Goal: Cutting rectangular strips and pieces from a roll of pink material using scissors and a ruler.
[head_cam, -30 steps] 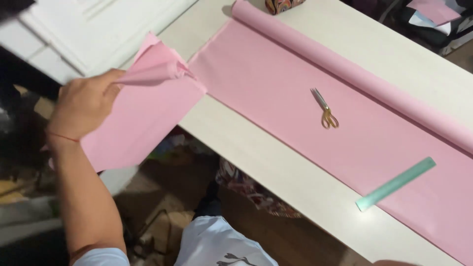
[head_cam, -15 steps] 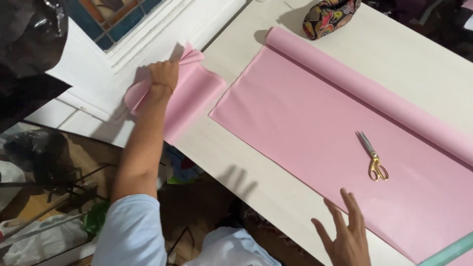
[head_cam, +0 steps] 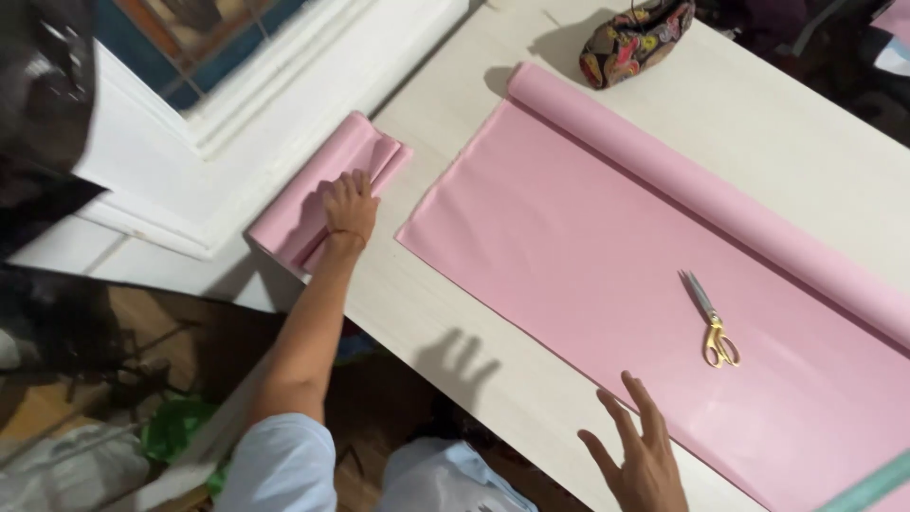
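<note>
My left hand (head_cam: 350, 206) presses flat on a folded piece of pink fabric (head_cam: 301, 204) at the left end of the pale table (head_cam: 758, 114). My right hand (head_cam: 643, 457) hovers open, fingers spread, above the table's near edge beside a large pink sheet (head_cam: 588, 237) spread out from its roll (head_cam: 720, 199). Gold-handled scissors (head_cam: 709, 322) lie on that sheet, up and to the right of my right hand.
A colourful patterned pouch (head_cam: 637, 40) sits at the table's far side. A white window frame (head_cam: 246, 114) runs beside the table's left end. A green ruler tip (head_cam: 877, 485) shows at the lower right. Cluttered floor lies below the table.
The folded pink piece now lies flatter at the table's left end under my left hand. My right hand has lifted higher over the near edge, and the view has shifted.
</note>
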